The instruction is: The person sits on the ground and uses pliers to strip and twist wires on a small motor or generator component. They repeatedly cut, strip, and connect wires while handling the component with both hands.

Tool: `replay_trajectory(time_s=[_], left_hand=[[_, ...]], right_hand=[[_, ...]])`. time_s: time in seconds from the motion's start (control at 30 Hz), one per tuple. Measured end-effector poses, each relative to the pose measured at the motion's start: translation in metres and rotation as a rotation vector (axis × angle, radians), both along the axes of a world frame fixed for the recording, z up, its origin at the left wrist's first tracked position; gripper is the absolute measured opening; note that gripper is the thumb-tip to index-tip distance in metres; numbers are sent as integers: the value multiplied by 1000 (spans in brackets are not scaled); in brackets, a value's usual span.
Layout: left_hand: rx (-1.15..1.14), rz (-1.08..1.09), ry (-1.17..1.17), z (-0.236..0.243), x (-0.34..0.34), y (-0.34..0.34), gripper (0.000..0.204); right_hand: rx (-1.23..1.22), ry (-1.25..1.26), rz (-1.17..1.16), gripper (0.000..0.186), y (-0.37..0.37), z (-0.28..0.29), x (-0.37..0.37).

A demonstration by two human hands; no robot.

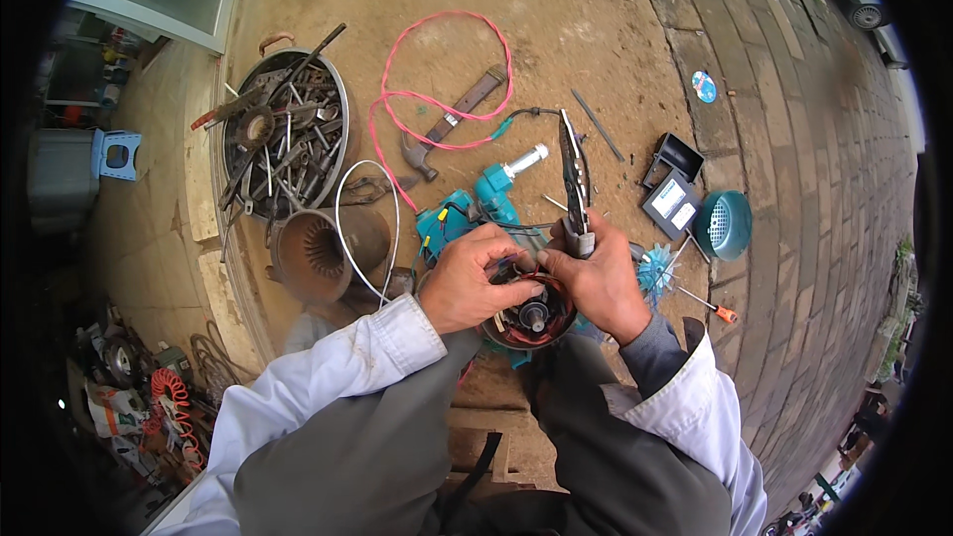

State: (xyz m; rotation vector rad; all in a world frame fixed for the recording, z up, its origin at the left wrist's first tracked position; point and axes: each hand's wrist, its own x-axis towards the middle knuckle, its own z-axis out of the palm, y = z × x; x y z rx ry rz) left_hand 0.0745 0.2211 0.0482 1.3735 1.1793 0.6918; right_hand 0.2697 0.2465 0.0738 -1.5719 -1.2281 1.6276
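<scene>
Leaning over the far-left rim of the uncovered electric motor (534, 318), the left hand (475, 278) has its fingers bent and its thumb stretched across the motor's mouth, just above the copper windings (564, 316); whether thumb and fingers pinch a wire there cannot be told. The right hand (601, 283) sits at the motor's far-right rim, fingers curled firmly around the handles of long-nose pliers (576, 179), whose nose points away beyond the motor, while the thumb reaches toward the left fingertips. The motor itself stands between the person's knees, directly below both hands, its shaft on the near side of the left thumb. Beyond the motor lie a teal elbow pipe fitting (495, 191), a claw hammer (452, 124) and a looped pink cable (509, 60). Left of the motor are a rusty flared metal casing (313, 253) and, farther off, a basin (344, 129) heaped with tools. Right of the motor lie an orange-handled screwdriver (726, 315) and a teal slotted cover (725, 225).
</scene>
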Motion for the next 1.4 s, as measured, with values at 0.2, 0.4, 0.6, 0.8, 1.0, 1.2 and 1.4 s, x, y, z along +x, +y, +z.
replay_trajectory(time_s=[0.2, 0.4, 0.6, 0.8, 1.0, 1.2, 1.4], left_hand=[[81, 19, 84, -1, 5, 0, 19], [-38, 101, -90, -4, 5, -4, 14], [-29, 124, -78, -6, 6, -5, 16], [-210, 220, -135, -3, 11, -6, 17], [-206, 156, -107, 1, 0, -1, 44], [250, 64, 96, 20, 9, 12, 40], [236, 347, -41, 4, -2, 23, 19]], right_hand=[[-60, 65, -52, 18, 1, 7, -4], [98, -219, -58, 24, 0, 14, 21], [143, -641, 133, 28, -26, 26, 46], [325, -802, 338, 47, -55, 24, 61], [558, -1009, 401, 63, -54, 34, 59], [709, -1080, 414, 71, -45, 38, 50], [656, -1035, 386, 73, -42, 40, 41]])
